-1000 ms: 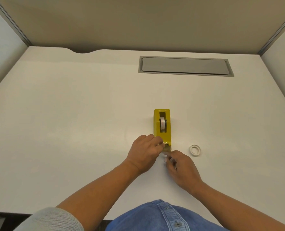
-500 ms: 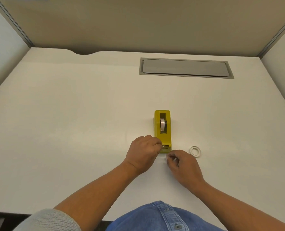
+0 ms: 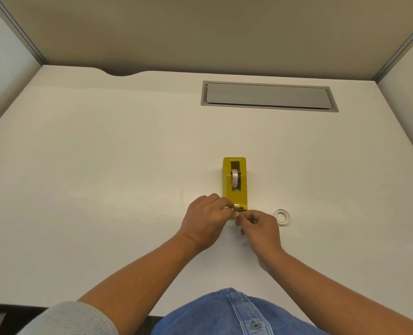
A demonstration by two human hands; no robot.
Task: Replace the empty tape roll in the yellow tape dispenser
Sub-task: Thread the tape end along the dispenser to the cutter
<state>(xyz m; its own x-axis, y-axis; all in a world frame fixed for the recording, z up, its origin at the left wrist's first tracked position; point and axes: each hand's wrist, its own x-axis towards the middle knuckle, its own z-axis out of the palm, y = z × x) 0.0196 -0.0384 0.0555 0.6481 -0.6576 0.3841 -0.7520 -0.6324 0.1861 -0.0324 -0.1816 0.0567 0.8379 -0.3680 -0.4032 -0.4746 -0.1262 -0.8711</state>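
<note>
Yellow tape dispenser [image 3: 234, 183] stands mid-desk [image 3: 104, 165], roll [image 3: 235, 178] seated; left hand [image 3: 206, 220] fingers pinch its near end; right hand [image 3: 261, 226] pinches just beside; empty core [image 3: 282, 216] lies right; wide bare surface around.

Left hand [image 3: 206, 220] and right hand [image 3: 261, 228] close together, fingers pinched.

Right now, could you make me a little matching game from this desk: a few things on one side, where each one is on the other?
Things:
1. yellow tape dispenser
2. empty white tape ring
3. grey rectangular desk hatch
4. left hand

Places:
A. lying flat on the desk, right of the right hand
B. at the dispenser's near end, by the cutter
C. far side of the desk
D. mid-desk, a tape roll seated in its slot

Pairs: 1-D, 2-A, 3-C, 4-B
</note>
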